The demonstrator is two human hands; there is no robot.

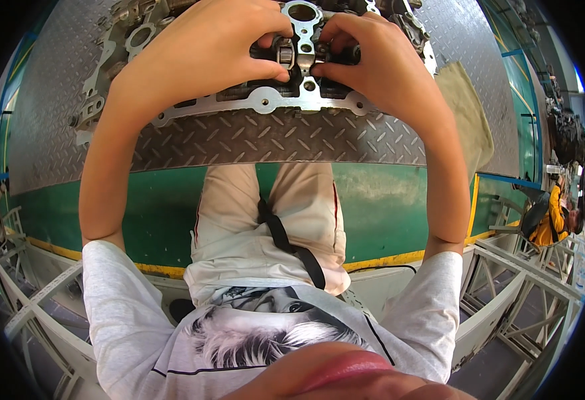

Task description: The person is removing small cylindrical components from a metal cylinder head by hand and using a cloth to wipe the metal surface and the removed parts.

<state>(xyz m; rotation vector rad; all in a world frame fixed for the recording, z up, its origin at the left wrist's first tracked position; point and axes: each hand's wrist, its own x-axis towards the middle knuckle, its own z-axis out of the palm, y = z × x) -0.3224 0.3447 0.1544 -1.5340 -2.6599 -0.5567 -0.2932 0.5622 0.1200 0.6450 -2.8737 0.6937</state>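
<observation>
A metal engine cylinder head lies on the tread-plate bench, both my hands reaching over its near side. My left hand is closed, thumb and fingertips pinching a small roller rocker arm just left of the central cross-bridge. Right of that bridge, my right hand has its thumb and fingers curled together down in a dark recess. Something dark shows between them, too hidden to name. Holes and smooth machined faces mark the casting's near rail.
Under the casting is a grey diamond-plate bench top. An olive cloth lies at the casting's right. Below the bench's near edge is green floor with a yellow line. Metal frames stand at both sides; a person in yellow is far right.
</observation>
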